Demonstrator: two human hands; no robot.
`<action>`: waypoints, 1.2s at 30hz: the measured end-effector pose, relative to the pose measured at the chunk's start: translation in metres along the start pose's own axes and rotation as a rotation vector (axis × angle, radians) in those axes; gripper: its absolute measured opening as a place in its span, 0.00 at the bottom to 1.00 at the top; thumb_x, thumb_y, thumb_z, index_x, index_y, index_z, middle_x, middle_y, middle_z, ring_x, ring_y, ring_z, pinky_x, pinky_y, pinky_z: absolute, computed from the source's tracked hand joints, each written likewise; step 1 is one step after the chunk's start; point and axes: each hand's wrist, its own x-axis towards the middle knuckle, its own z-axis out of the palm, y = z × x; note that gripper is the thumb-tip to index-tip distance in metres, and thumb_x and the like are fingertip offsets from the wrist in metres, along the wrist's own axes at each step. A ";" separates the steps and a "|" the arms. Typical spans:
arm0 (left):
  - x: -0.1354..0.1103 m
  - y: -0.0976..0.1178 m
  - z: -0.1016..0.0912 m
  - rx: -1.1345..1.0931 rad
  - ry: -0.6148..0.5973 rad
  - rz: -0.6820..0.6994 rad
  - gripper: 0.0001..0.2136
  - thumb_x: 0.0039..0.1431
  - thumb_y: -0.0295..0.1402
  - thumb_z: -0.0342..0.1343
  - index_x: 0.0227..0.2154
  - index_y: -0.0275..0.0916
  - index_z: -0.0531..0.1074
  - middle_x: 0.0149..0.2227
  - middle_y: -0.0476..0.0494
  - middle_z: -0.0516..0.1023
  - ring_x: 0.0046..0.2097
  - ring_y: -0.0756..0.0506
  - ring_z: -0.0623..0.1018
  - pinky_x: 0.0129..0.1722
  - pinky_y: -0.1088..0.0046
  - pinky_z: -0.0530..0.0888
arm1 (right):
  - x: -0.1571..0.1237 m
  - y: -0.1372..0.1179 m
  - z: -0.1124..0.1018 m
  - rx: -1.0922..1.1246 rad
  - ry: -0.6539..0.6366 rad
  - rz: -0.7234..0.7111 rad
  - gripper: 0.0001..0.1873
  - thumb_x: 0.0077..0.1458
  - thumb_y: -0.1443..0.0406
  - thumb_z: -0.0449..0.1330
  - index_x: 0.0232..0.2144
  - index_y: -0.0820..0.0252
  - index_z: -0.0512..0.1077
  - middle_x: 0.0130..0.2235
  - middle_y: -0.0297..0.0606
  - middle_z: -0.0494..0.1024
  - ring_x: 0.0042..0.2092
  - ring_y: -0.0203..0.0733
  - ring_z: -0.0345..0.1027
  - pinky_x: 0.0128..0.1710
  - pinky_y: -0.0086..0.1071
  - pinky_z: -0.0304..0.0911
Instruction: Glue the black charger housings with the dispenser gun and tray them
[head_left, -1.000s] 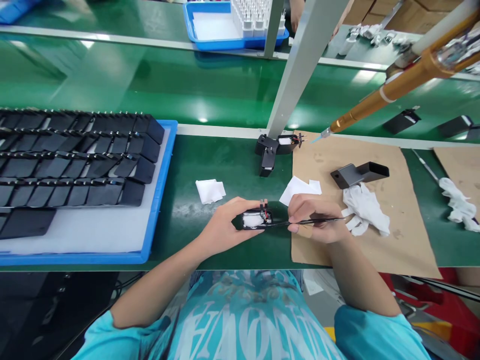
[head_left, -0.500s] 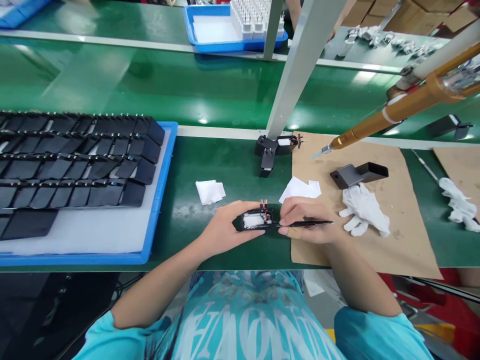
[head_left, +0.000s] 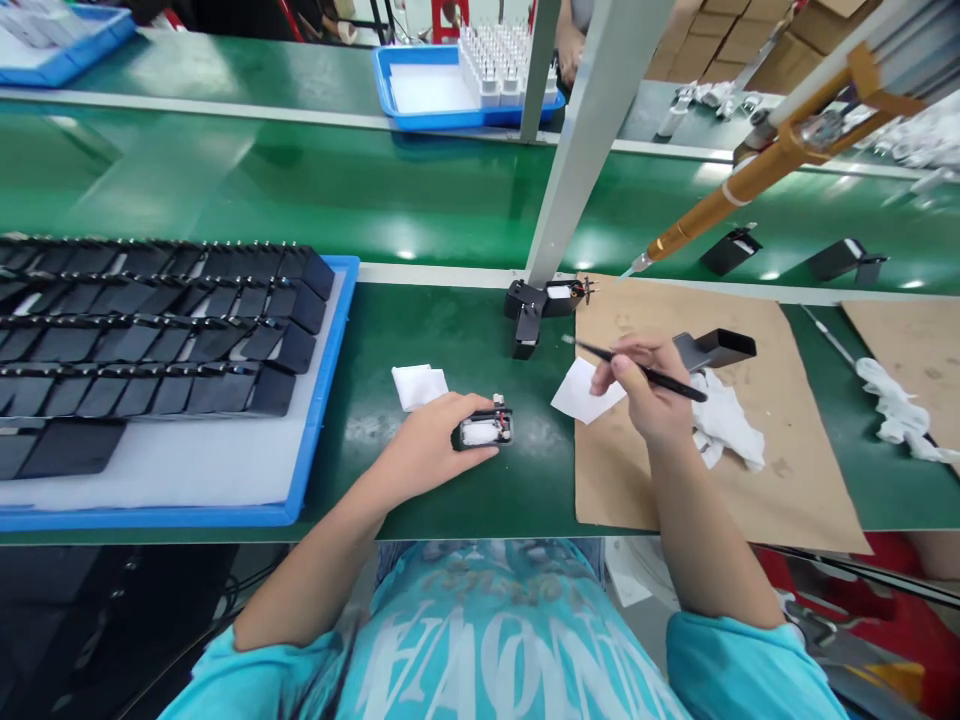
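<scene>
My left hand (head_left: 431,445) is closed around a small black housing (head_left: 484,430). Its open side shows a white block and red wires at one end. To its right, my right hand (head_left: 637,385) grips slim black tweezers (head_left: 660,380), whose pale tip points up and left, apart from the housing. Under that hand, a white paper (head_left: 581,390) lies partly on the brown cardboard. A folded white paper (head_left: 416,385) sits beyond my left hand.
At left, a blue tray (head_left: 319,400) carries rows of black housings. Several black units (head_left: 529,305) stand by the metal post (head_left: 581,140). An orange-brown tool (head_left: 720,205) hangs above the cardboard (head_left: 795,450). White gloves (head_left: 727,425) and a black case (head_left: 724,348) lie there.
My right hand has moved up and right, drawing the tweezers away from the housing and turning their tip up-left. My left hand has shifted slightly left with the housing.
</scene>
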 end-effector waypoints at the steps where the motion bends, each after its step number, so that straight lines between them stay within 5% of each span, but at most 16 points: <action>1: -0.002 -0.002 -0.003 0.025 -0.014 -0.024 0.17 0.54 0.36 0.63 0.47 0.42 0.72 0.48 0.43 0.80 0.48 0.39 0.79 0.47 0.60 0.75 | 0.002 0.001 -0.002 -0.121 0.011 0.007 0.06 0.62 0.62 0.57 0.41 0.56 0.70 0.29 0.31 0.76 0.27 0.34 0.72 0.28 0.30 0.68; 6: -0.010 -0.007 -0.011 -0.017 -0.055 -0.134 0.25 0.53 0.44 0.63 0.52 0.42 0.70 0.54 0.41 0.77 0.53 0.37 0.77 0.53 0.58 0.73 | 0.006 0.001 -0.005 -0.826 -0.210 -0.018 0.12 0.63 0.61 0.53 0.46 0.57 0.72 0.40 0.39 0.81 0.36 0.40 0.74 0.36 0.32 0.66; 11: 0.002 -0.009 -0.004 -0.275 -0.100 -0.099 0.21 0.60 0.43 0.56 0.55 0.43 0.68 0.53 0.41 0.78 0.53 0.41 0.78 0.53 0.62 0.74 | 0.004 0.008 -0.009 -1.165 -0.400 0.043 0.18 0.61 0.70 0.49 0.50 0.57 0.71 0.45 0.42 0.80 0.40 0.45 0.73 0.31 0.31 0.61; 15: 0.008 -0.015 0.010 -0.342 -0.042 -0.051 0.15 0.60 0.34 0.54 0.50 0.39 0.69 0.46 0.41 0.82 0.46 0.44 0.81 0.49 0.65 0.76 | 0.006 0.012 -0.012 -1.211 -0.484 0.126 0.22 0.59 0.74 0.47 0.49 0.56 0.73 0.46 0.42 0.78 0.44 0.45 0.72 0.31 0.31 0.60; 20: 0.003 -0.014 0.009 -0.131 0.006 0.126 0.17 0.56 0.24 0.50 0.48 0.40 0.71 0.46 0.43 0.81 0.47 0.45 0.79 0.50 0.65 0.74 | 0.007 0.008 -0.009 -1.212 -0.486 0.162 0.23 0.60 0.72 0.48 0.55 0.57 0.69 0.46 0.44 0.76 0.46 0.48 0.71 0.34 0.32 0.63; 26: -0.009 -0.006 0.000 0.139 -0.042 0.299 0.25 0.65 0.32 0.49 0.64 0.42 0.58 0.52 0.39 0.78 0.47 0.42 0.76 0.49 0.60 0.74 | 0.007 0.009 -0.008 -1.190 -0.464 0.149 0.20 0.61 0.69 0.49 0.54 0.58 0.69 0.46 0.44 0.77 0.48 0.48 0.71 0.35 0.33 0.64; 31: -0.009 -0.005 0.004 0.241 0.053 0.371 0.17 0.66 0.34 0.50 0.56 0.43 0.70 0.47 0.40 0.81 0.47 0.43 0.80 0.48 0.63 0.76 | 0.008 0.008 -0.006 -1.185 -0.461 0.133 0.19 0.61 0.68 0.51 0.53 0.59 0.70 0.46 0.45 0.77 0.50 0.50 0.70 0.38 0.35 0.66; 36: -0.008 -0.004 0.001 0.204 -0.016 0.366 0.18 0.65 0.33 0.52 0.57 0.44 0.68 0.47 0.42 0.81 0.45 0.45 0.81 0.46 0.68 0.77 | 0.008 0.007 -0.005 -1.180 -0.472 0.150 0.19 0.62 0.66 0.52 0.54 0.59 0.70 0.46 0.46 0.76 0.51 0.50 0.69 0.40 0.36 0.67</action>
